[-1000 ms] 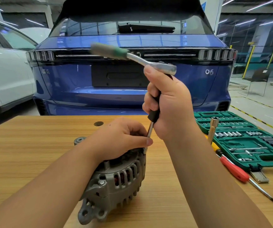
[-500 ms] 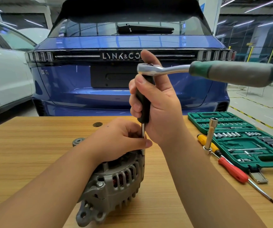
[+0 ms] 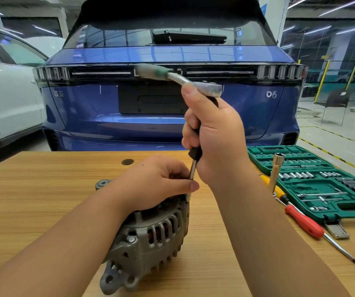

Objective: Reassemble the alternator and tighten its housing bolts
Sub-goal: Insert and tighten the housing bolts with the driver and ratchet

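Observation:
The grey alternator (image 3: 150, 239) lies on the wooden table (image 3: 33, 200), its slotted housing facing me and copper windings showing through. My left hand (image 3: 157, 185) rests on top of it and pinches the steel shaft of the extension bar (image 3: 192, 170) just above the socket (image 3: 187, 197), which stands on the housing's upper right edge. My right hand (image 3: 213, 138) grips the bar's black handle, held upright. The ratchet (image 3: 178, 77) sits on top of the bar, its green-and-grey handle pointing left and blurred. The bolt under the socket is hidden.
A green socket set case (image 3: 313, 183) lies open at the right. Beside it lie a red-handled screwdriver (image 3: 305, 221), a yellow-handled one (image 3: 267, 181) and an upright tube socket (image 3: 276, 170). A blue car (image 3: 129, 108) stands just beyond the table's far edge.
The ratchet handle has swung from pointing right half a second ago back round to the left. My right hand shifted slightly right with it. My left hand and the alternator stayed put.

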